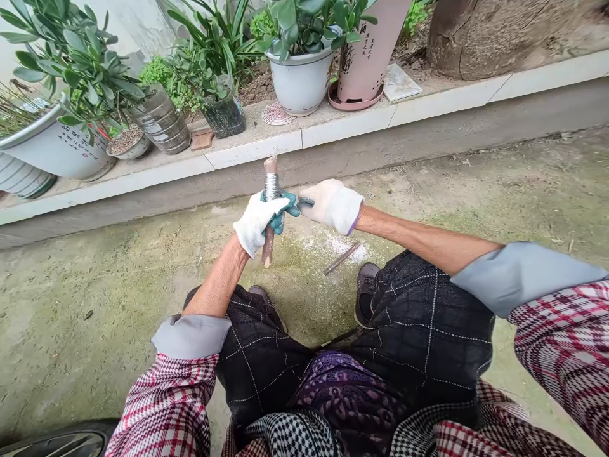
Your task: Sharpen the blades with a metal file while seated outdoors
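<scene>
My left hand, in a white glove with green fingers, is closed round a brown wooden stick held upright. Silver wire is wound round the upper part of the stick, just above my fingers. My right hand, also gloved, is closed in a pinch right beside the stick, apparently on the wire's end; what it grips is too small to make out. Both hands are raised above the concrete ground in front of my knees.
A thin rod lies on the ground by white powder, near my shoe. A tiled ledge behind carries a white plant pot, a pink pot, a dark pot and more planters at left.
</scene>
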`<state>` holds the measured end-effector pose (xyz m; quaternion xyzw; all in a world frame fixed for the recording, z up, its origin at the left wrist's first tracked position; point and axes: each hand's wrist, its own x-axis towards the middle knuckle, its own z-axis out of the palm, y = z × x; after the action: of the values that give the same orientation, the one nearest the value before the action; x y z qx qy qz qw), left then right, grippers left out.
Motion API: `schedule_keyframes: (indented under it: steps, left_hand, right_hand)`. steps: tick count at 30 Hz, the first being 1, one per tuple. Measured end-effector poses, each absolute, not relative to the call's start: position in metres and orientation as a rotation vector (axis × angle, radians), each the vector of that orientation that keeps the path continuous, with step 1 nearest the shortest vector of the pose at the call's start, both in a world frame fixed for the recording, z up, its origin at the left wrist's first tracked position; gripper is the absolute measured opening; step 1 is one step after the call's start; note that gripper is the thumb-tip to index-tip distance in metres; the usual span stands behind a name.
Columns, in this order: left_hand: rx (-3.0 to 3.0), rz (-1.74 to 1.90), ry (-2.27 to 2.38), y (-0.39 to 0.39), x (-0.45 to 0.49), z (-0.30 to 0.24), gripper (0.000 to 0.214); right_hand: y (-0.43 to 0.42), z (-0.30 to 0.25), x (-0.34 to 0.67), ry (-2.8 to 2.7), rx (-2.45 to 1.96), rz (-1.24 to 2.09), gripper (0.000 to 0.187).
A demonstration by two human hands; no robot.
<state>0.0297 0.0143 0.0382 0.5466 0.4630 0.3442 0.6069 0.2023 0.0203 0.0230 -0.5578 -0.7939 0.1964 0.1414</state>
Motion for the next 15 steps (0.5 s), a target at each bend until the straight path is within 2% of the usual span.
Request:
schedule_keyframes:
  steps: [2,6,10,12,15]
  left_hand:
    - [1.206,0.831,1.075,0.018,0.027,0.036,0.021]
    - [1.22,0.742,1.097,0.028,0.011,0.033,0.024]
    - [1.45,0.645,1.334,0.036,0.0,0.022,0.028]
    - [1.68,0.522,1.514,0.038,0.003,0.012,0.024]
    - [2.111,0.135,1.656,0.035,0.02,-0.008,0.013]
  right_hand:
    - [0.016,0.025,0.2,-2.419,-1.636,0.425,0.018]
    - [0.005,0.032,0.207,-2.509,-1.66,0.372,0.022]
    - [-0.014,0.045,0.213,-2.597,-1.573,0.314,0.026]
    - [-0.024,0.053,0.21,-2.683,-1.476,0.321,0.021]
    - [-0.023,0.058,0.206,-2.716,-1.476,0.305,0.016]
